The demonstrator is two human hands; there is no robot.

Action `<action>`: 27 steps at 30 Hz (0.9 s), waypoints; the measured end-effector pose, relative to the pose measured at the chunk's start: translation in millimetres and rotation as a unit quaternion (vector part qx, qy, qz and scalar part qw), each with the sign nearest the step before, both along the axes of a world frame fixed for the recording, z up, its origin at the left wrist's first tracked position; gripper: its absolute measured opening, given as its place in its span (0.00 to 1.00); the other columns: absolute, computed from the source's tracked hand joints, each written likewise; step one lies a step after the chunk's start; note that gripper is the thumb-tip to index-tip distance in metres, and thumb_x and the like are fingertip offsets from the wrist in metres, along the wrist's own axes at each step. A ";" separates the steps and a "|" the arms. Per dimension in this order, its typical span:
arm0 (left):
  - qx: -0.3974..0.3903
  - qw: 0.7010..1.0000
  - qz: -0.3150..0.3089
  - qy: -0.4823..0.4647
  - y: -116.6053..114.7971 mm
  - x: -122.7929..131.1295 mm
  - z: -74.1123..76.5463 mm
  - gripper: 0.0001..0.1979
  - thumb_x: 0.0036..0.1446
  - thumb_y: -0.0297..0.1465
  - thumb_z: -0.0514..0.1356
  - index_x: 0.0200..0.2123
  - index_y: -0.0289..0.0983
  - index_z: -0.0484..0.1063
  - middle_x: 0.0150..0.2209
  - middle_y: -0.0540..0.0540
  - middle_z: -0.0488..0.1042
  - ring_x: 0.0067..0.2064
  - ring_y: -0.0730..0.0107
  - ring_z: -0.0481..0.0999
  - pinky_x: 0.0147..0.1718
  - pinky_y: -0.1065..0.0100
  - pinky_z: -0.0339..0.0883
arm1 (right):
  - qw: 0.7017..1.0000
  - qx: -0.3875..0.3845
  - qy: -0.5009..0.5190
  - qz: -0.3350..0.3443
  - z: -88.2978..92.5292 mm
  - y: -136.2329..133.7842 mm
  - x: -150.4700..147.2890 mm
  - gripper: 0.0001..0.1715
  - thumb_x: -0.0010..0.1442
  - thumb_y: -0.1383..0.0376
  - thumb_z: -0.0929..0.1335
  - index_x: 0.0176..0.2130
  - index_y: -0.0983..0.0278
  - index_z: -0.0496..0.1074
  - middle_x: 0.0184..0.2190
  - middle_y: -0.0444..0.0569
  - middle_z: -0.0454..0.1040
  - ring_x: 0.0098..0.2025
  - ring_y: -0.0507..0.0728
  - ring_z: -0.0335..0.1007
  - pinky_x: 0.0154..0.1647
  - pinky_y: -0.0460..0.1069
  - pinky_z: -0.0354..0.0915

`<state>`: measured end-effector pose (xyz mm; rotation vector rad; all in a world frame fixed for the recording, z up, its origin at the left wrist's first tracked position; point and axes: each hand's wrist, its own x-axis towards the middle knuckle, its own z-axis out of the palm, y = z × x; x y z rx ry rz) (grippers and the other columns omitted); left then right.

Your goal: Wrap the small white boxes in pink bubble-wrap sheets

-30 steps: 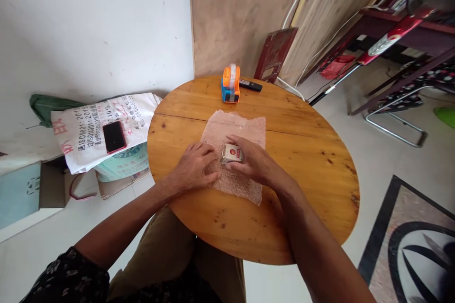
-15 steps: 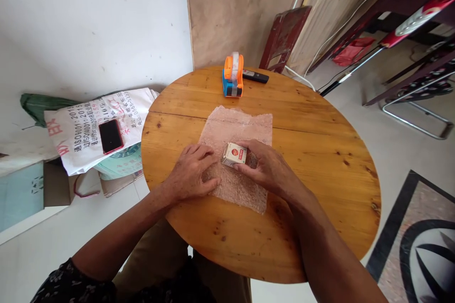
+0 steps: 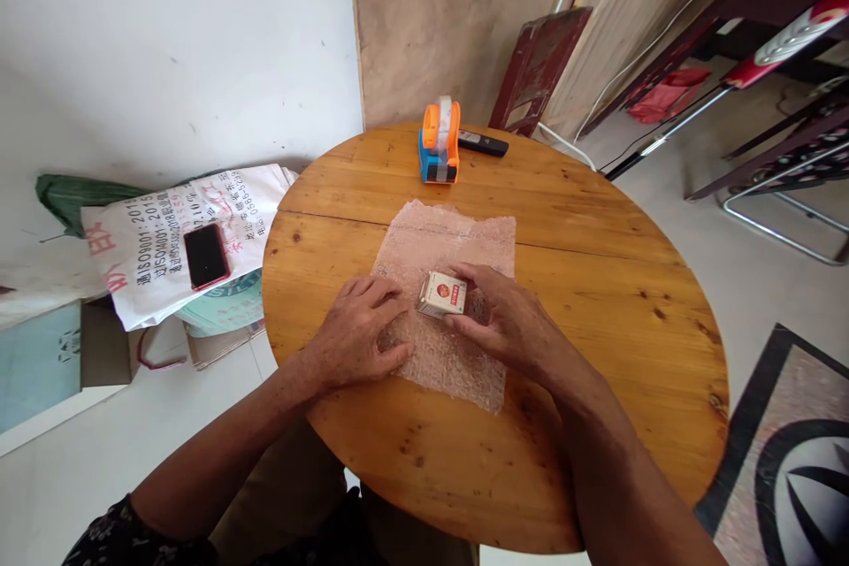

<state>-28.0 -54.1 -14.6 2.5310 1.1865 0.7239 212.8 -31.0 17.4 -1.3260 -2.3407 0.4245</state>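
A small white cardboard box (image 3: pixel 441 294) with a red round mark and red label lies on a sheet of bubble wrap (image 3: pixel 457 234). My right hand (image 3: pixel 508 309) has its thumb and index finger at opposite sides of the box's right end; its other fingers are mostly hidden. Resting at the sheet's left edge, my left hand (image 3: pixel 362 327) has its fingers apart and holds nothing. It stays a short gap away from the box.
The round wooden table (image 3: pixel 597 283) carries an orange and blue tape dispenser (image 3: pixel 439 141) and a black remote (image 3: pixel 484 142) at the back. To the left, a phone (image 3: pixel 206 256) lies on a white sack (image 3: pixel 139 256). A red chair (image 3: pixel 540 62) stands behind.
The view has shifted slightly. The box looks a little turned, and my right hand sits slightly farther back toward its right end. My left hand has barely moved.
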 end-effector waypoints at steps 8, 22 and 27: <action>0.002 1.000 0.008 -0.005 -1.2 0.8 2.3 0.18 0.53 0.35 0.63 0.48 0.37 0.73 0.53 0.39 0.72 0.55 0.53 0.69 0.56 0.52 0.62 | 0.999 0.012 -0.002 -0.031 -0.4 -0.9 -4.3 0.21 0.53 0.65 0.69 0.49 0.61 0.71 0.41 0.52 0.79 0.39 0.61 0.75 0.38 0.53 0.68; 0.002 1.000 0.008 0.001 -1.4 -0.8 1.6 0.18 0.55 0.35 0.62 0.49 0.37 0.73 0.53 0.39 0.72 0.55 0.54 0.70 0.56 0.51 0.62 | 0.999 0.035 -0.017 -0.027 -4.7 -2.1 -5.4 0.22 0.55 0.65 0.68 0.51 0.62 0.70 0.43 0.54 0.78 0.43 0.63 0.74 0.41 0.55 0.66; 0.001 1.000 0.005 -0.012 -1.0 -0.7 0.3 0.18 0.54 0.36 0.63 0.48 0.38 0.73 0.54 0.40 0.73 0.55 0.54 0.71 0.56 0.51 0.63 | 0.999 0.028 -0.021 -0.016 -4.9 -1.7 -2.7 0.23 0.56 0.64 0.69 0.52 0.61 0.70 0.46 0.55 0.77 0.46 0.64 0.74 0.44 0.57 0.67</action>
